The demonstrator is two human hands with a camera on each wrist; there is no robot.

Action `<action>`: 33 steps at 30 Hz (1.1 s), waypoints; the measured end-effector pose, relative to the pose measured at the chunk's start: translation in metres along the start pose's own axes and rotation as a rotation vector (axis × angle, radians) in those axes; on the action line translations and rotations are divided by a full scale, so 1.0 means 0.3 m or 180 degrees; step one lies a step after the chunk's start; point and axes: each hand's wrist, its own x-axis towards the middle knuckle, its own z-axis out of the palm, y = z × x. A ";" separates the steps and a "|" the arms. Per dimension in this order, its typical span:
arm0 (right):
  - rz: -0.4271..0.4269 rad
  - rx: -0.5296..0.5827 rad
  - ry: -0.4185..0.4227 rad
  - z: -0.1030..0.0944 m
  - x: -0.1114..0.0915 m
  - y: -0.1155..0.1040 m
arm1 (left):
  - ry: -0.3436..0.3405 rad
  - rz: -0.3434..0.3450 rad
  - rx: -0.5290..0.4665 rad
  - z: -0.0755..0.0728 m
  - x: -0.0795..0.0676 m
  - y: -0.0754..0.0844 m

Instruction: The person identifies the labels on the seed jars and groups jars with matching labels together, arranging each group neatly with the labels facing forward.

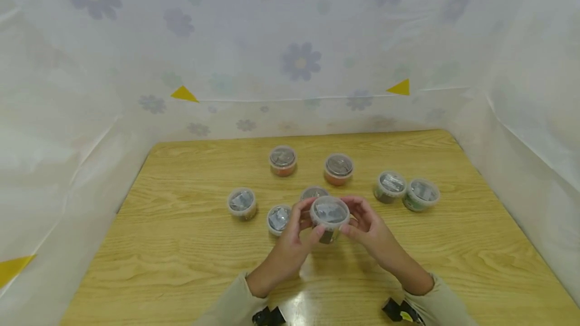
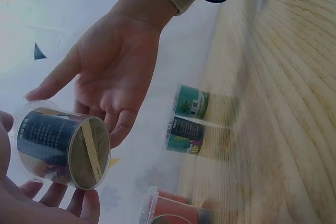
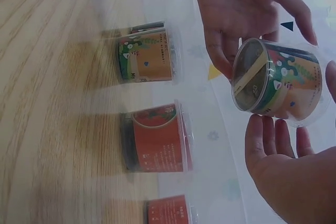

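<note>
Fingers [image 3: 255, 136] of both my hands pinching one clear tub [image 1: 330, 211]

Left of my fingers stands an outer tub [image 1: 242, 204], then a nearer tub [image 1: 277, 219] just beside my left hand [image 1: 292, 243]. Its thumb and fingers pinch the clear tub above the table [image 1: 181, 245]; my right hand [image 1: 373, 233] pinches the other side. Right of my right fingers stands a pair of tubs [image 1: 411, 196], touching or nearly so.
</note>
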 end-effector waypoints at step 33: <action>0.0424 -0.0309 -0.0217 0.017 0.008 -0.009 | -0.0128 -0.0251 -0.0034 -0.010 -0.003 0.011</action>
